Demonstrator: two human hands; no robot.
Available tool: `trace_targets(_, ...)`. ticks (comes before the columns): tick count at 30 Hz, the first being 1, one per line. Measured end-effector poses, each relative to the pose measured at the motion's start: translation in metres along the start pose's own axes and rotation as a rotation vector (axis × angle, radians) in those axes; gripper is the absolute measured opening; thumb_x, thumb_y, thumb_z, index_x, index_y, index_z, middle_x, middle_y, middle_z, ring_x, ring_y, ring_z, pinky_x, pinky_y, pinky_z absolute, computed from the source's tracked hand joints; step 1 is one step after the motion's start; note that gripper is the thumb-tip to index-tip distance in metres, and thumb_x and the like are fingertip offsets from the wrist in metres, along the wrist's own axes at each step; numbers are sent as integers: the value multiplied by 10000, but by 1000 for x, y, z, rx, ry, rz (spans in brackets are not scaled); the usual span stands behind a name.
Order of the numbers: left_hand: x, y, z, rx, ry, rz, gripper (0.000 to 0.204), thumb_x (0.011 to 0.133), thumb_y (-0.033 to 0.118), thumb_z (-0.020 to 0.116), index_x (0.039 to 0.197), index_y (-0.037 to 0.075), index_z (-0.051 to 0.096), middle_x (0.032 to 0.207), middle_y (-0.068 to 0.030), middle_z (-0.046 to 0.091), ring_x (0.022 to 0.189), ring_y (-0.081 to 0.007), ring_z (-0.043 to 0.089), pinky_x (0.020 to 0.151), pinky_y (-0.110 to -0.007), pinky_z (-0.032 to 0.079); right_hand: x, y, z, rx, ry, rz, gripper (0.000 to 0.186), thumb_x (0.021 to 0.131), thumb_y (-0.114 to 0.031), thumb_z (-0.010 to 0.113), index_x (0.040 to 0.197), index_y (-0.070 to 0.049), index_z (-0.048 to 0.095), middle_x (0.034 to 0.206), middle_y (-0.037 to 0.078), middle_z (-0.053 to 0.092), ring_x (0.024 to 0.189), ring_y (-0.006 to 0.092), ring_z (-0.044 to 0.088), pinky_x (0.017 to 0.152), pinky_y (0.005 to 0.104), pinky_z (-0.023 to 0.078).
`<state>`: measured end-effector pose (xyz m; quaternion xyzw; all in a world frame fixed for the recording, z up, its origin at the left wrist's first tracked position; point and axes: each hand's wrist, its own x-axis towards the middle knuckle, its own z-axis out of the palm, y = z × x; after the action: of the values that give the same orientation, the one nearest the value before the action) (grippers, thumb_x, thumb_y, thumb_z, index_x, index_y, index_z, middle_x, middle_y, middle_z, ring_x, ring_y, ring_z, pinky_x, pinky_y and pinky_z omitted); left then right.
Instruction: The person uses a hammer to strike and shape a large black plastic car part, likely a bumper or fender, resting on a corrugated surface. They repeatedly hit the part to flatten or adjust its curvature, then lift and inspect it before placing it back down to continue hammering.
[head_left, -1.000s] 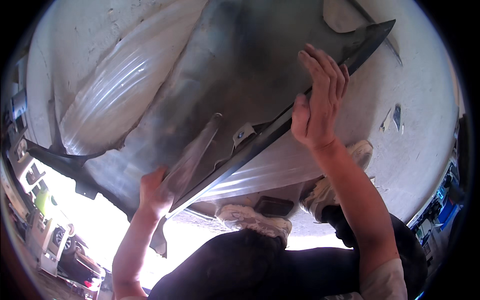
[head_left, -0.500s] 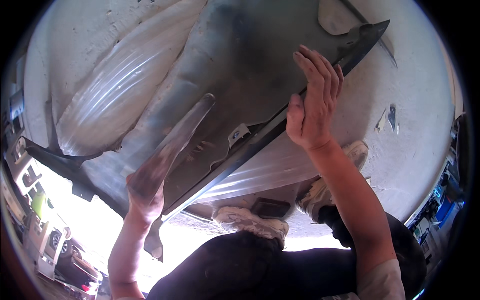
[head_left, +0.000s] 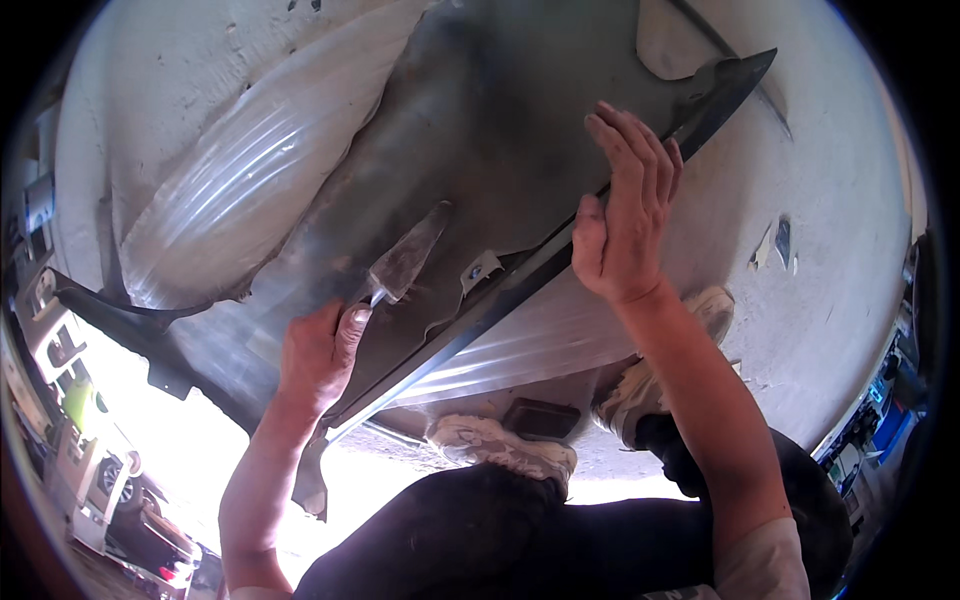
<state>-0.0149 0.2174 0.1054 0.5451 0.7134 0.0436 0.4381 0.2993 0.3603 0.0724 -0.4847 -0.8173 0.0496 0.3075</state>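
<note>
A large dark grey car fender [head_left: 480, 130] lies slantwise below me, its long black edge running from lower left to upper right. My left hand [head_left: 318, 352] is closed around a tool with a tapering grey metal head [head_left: 408, 255] on a thin shiny shank. The tool's narrow tip points up and right over the fender; contact with the surface cannot be told. Its handle is hidden in my fist. My right hand [head_left: 628, 215] rests on the fender's long edge, fingers stretched out and thumb apart. A small bracket [head_left: 482, 270] sits along the edge between my hands.
Clear plastic sheeting [head_left: 215, 215] is under the fender, with more below its near edge. My shoes [head_left: 505, 445] are close to that edge, beside a small dark tray-like piece [head_left: 540, 417]. Torn scraps [head_left: 775, 243] lie on the pale floor at right. Vehicle parts [head_left: 110, 480] stand far left.
My left hand has shifted up and to the right, and the tool, smeared by motion before, now shows sharply. My right hand and the fender have hardly moved.
</note>
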Motion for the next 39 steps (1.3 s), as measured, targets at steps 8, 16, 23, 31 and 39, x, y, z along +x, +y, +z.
trace_targets(8, 18, 31, 3, -23, 21, 15, 586, 977, 551, 480, 795, 2, 572, 611, -190, 536, 565, -405, 500, 543, -437, 418, 1, -4, -4, 0, -23, 21, 499, 875, -283, 406, 1285, -43, 556, 1340, 100, 550, 1264, 299, 468, 1108, 472, 259)
trace_targets(16, 31, 53, 5, 65, 32, 27, 605, 980, 566, 440, 787, 13, 590, 651, -223, 582, 663, -448, 588, 597, -504, 439, 5, -10, -9, 0, -64, 32, 530, 828, -240, 451, 1312, -39, 525, 1348, 116, 530, 1258, 312, 465, 1110, 486, 257)
trace_targets(23, 27, 55, 0, 35, 59, 62, 639, 995, 557, 404, 752, 0, 603, 701, -228, 609, 716, -447, 600, 661, -501, 458, 12, -18, -12, -22, -86, 21, 523, 796, -165, 481, 1301, -36, 523, 1331, 131, 525, 1263, 328, 453, 1108, 505, 265)
trace_targets(31, 12, 82, -38, -179, 52, 52, 625, 998, 523, 422, 751, -26, 590, 745, -263, 603, 763, -466, 585, 678, -501, 445, 33, -29, -65, -139, -529, -59, 418, 953, -346, 500, 1192, -11, 570, 1207, 156, 584, 1211, 336, 498, 1097, 481, 313)
trace_targets(39, -22, 157, -76, -336, 173, 302, 450, 966, 407, 539, 830, -22, 561, 710, -264, 593, 752, -463, 587, 673, -504, 450, 138, -130, -121, 648, -947, 682, 497, 1029, -421, 427, 1143, 42, 569, 1106, 181, 620, 1135, 291, 569, 985, 389, 425)
